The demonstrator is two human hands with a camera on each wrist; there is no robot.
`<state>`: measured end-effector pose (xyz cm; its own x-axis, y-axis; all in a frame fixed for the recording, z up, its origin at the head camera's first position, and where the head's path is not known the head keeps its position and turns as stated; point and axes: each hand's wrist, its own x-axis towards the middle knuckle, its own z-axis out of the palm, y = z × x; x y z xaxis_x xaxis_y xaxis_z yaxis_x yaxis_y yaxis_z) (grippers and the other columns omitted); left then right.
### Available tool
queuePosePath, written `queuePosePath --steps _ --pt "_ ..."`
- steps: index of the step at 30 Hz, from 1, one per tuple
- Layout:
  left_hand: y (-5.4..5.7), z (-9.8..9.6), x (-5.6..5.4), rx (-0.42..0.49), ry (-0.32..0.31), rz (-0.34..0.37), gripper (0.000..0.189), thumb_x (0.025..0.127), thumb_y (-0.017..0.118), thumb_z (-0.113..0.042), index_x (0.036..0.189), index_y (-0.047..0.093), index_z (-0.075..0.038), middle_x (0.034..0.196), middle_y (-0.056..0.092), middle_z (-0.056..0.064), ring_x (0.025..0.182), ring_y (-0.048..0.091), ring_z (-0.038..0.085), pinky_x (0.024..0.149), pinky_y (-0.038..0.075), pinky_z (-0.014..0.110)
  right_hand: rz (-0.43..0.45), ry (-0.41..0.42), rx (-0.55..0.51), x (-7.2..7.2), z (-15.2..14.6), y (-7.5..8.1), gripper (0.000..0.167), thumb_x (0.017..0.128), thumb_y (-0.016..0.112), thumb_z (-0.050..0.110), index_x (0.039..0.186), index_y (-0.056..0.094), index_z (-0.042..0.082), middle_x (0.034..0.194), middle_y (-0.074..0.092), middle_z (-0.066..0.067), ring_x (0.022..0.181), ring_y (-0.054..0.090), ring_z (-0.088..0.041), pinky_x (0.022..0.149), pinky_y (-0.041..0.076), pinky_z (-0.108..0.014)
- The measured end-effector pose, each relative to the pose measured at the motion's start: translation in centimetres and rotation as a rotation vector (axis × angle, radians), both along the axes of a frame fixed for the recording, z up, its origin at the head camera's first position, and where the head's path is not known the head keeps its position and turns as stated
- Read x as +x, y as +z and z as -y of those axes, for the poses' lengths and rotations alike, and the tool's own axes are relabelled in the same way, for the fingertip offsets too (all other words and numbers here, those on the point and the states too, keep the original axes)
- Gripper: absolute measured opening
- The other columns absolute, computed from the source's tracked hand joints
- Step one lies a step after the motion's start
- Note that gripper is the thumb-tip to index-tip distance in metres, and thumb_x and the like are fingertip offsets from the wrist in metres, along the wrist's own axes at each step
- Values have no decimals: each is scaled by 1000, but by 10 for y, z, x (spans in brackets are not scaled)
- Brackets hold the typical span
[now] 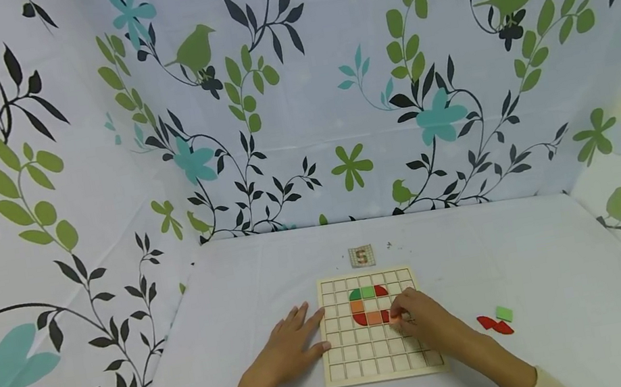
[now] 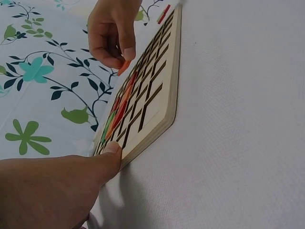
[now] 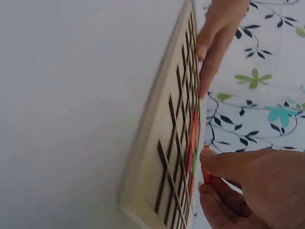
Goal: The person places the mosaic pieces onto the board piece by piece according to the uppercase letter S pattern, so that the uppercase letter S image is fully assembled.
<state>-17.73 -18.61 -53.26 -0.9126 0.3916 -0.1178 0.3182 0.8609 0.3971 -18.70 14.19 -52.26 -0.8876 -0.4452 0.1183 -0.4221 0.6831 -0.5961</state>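
A pale wooden grid board (image 1: 341, 373) lies on the white cloth. Set in its cells is a group of coloured tiles: a dark green one (image 1: 355, 295), a light green square (image 1: 367, 292), an orange square (image 1: 357, 307), plus several red and orange ones. My left hand (image 1: 291, 346) rests at the board's left edge with fingers spread, its thumb (image 2: 112, 147) on the rim. Close over the board's right half, my right hand (image 1: 427, 319) pinches a small orange tile (image 3: 206, 172) between thumb and fingers, beside the coloured group.
Right of the board lie two loose red pieces (image 1: 502, 328) and a light green square tile (image 1: 504, 313). Behind the board sits a small card (image 1: 361, 256) bearing an S-like figure. A patterned cloth (image 1: 298, 120) with birds and leaves hangs around the table.
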Motion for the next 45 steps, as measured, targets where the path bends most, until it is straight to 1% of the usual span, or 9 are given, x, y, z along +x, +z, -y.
queuePosePath --steps 6,9,16,21,24,28,34,38,45 --pt "-1 -1 0 1 -2 -5 74 104 58 -59 165 39 -23 173 27 18 161 22 42 126 23 67 -91 94 12 6 4 -7 7 97 78 14 96 71 16 102 63 9 100 62 -12 89 59 -29" --pt "-2 -1 1 -2 0 -6 74 103 58 -60 165 39 -23 173 27 18 161 22 42 126 23 67 -123 116 31 8 4 -9 9 96 79 12 93 71 17 100 63 10 97 58 -9 87 57 -28" --pt "1 -1 2 6 1 -12 74 104 59 -58 165 40 -22 173 27 18 161 22 42 125 23 67 -126 103 45 11 3 -7 10 95 80 13 95 72 19 103 65 12 102 59 -9 91 57 -32" --pt "0 -1 1 -5 3 -12 73 104 58 -59 165 39 -24 173 27 17 161 22 41 126 23 66 -173 142 43 11 3 -7 10 95 80 11 95 72 17 102 66 10 100 60 -9 90 58 -32" --pt "0 -1 0 -10 0 -16 73 104 58 -59 165 39 -24 173 27 17 161 22 41 126 23 66 -197 163 55 10 3 -7 9 95 80 11 99 73 15 102 67 8 100 61 -10 91 59 -32" --pt "0 -1 -1 -6 -4 -17 73 104 58 -59 165 39 -23 173 27 17 161 22 41 125 24 66 -213 167 98 9 3 -6 11 96 80 14 106 76 14 105 70 8 103 63 -12 94 59 -34" --pt "0 -1 -1 -1 -8 -16 73 104 58 -58 165 39 -22 173 27 18 161 22 42 125 24 67 -229 156 163 9 1 -5 13 95 80 13 108 78 14 110 74 6 105 65 -14 95 59 -34" --pt "1 -1 0 -4 -6 -14 73 104 58 -58 165 38 -22 173 27 18 161 22 42 125 24 67 -237 164 148 9 1 -6 16 95 80 12 111 79 12 111 73 4 107 66 -14 95 60 -34" --pt "2 0 0 -6 -2 -12 73 104 59 -57 165 39 -22 173 28 18 161 23 42 125 24 67 -262 162 80 12 2 -11 17 94 81 9 110 79 9 108 68 3 101 65 -10 89 61 -29"
